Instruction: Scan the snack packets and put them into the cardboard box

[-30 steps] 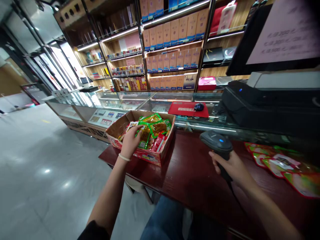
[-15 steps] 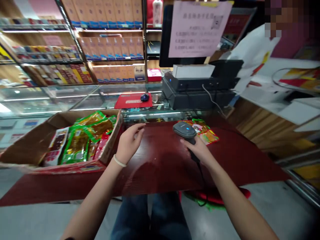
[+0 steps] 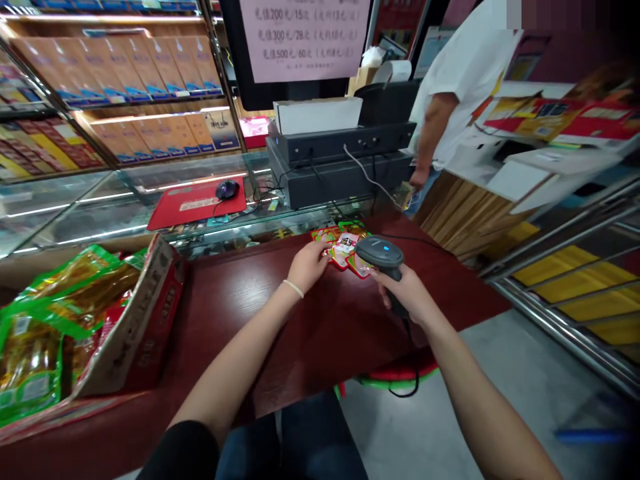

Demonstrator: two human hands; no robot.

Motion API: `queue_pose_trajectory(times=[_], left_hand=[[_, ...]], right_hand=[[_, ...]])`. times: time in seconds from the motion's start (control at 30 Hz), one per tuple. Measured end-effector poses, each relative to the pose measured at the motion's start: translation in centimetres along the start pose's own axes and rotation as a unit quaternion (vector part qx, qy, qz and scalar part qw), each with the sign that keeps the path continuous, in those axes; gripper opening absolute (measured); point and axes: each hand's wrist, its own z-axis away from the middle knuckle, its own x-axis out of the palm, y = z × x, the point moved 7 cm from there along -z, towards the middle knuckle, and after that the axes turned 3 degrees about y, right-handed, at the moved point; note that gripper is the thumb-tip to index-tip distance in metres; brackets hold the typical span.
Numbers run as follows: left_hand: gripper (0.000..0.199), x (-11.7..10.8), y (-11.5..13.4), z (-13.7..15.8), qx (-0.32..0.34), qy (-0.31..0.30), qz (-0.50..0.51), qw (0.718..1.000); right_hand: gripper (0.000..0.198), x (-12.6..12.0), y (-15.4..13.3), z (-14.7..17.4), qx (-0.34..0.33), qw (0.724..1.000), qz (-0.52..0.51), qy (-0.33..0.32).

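My right hand (image 3: 407, 293) grips a dark grey barcode scanner (image 3: 381, 252) by its handle, a small blue light glowing on its top. Its head hangs over the right side of a few shiny snack packets (image 3: 344, 245) with red and green edges, lying on the dark red tabletop. My left hand (image 3: 309, 263), with a pale band at the wrist, reaches the left edge of these packets. Its thumb and fingertips close on the edge of one packet. The scanner partly hides the packets.
To the left stands an open cardboard box (image 3: 145, 320) of green-edged snack packets. Behind the table are a red mouse pad (image 3: 175, 203), a mouse (image 3: 227, 190) and a black till unit (image 3: 330, 180). A person in a white shirt (image 3: 453, 67) stands behind, right. A metal rack (image 3: 565, 320) is at right.
The view has turned right. My left hand has moved from open air near the box to the packets. My right hand still holds the scanner beside them.
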Motion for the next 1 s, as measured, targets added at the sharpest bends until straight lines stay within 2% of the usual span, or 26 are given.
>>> queue_pose_trajectory(times=[0.13,0.23,0.3,0.4,0.5,0.6,0.67,0.73,0.8,0.9,1.0], left_hand=[[0.033,4.9,-0.6,-3.3,0.004,-0.048,-0.010,0.999],[0.045,7.6,-0.5,-4.6,0.023,-0.090,-0.004,0.996],[0.041,8.5,-0.6,-4.8,0.011,-0.102,0.005,0.995],[0.018,8.1,-1.2,-4.5,-0.043,-0.084,0.015,0.995],[0.015,5.9,-2.5,-3.3,-0.112,-0.030,0.042,0.992],[0.013,1.9,-4.8,-0.8,-0.196,0.082,0.133,0.968],[0.017,-0.7,-6.6,1.7,-0.256,0.141,0.259,0.921],[0.026,-3.0,-8.2,4.8,-0.308,0.168,0.386,0.853],[0.034,-5.6,-9.4,7.9,-0.342,0.191,0.451,0.802],[0.038,-10.1,-10.9,12.2,-0.350,0.253,0.465,0.773],[0.037,-13.3,-12.2,15.3,-0.336,0.318,0.466,0.754]], right_hand=[[0.040,-0.9,0.4,-0.9,0.006,1.000,-0.011,0.014],[0.042,-1.1,0.8,-1.4,0.010,1.000,-0.020,0.016],[0.044,-0.9,1.1,-1.6,0.011,1.000,-0.022,0.012],[0.046,-0.4,1.3,-1.9,0.013,1.000,-0.021,0.000],[0.047,0.3,0.9,-2.0,0.013,1.000,-0.019,-0.005],[0.045,1.5,0.0,-2.0,-0.003,1.000,-0.021,-0.019],[0.043,2.8,-0.7,-1.8,-0.011,0.999,-0.020,-0.038],[0.043,4.9,-1.5,-1.4,-0.017,0.998,-0.019,-0.064],[0.043,7.5,-2.3,-0.9,-0.022,0.995,-0.020,-0.092],[0.045,11.9,-3.8,-0.1,-0.033,0.992,-0.018,-0.123],[0.046,16.5,-5.4,0.4,-0.052,0.984,-0.016,-0.170]])
